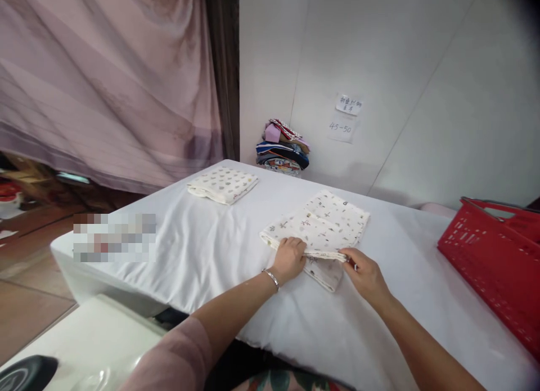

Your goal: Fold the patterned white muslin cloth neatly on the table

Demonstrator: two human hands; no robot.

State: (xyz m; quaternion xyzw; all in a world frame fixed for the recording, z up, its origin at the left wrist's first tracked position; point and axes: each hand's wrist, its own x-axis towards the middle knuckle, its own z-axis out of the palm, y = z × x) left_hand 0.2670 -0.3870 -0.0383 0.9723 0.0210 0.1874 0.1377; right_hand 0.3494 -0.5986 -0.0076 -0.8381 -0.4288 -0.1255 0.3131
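Head view: our left hand (289, 257) and right hand (366, 274) each close their grip on the near edge of the printed cloth (320, 225) lying on the white surface (202, 250). Behind, a wall note (341, 127) reads "45-50".

Table (202, 250): a cloth (324, 222) lies near the front middle, with the left hand (289, 259) on its near left edge and the right hand (366, 275) on its near right edge, a lower layer sticking out toward the person between them. A folded cloth (223, 184) lies further back and to the left, well apart from the first; behind it, in the far corner against the wall (422, 87), sits a pile of clothes (282, 148), with two paper notes (345, 116) on the wall to its right. A basket (498, 261) rests on the right end of the table, and a curtain (105, 81) hangs behind the table's left side.
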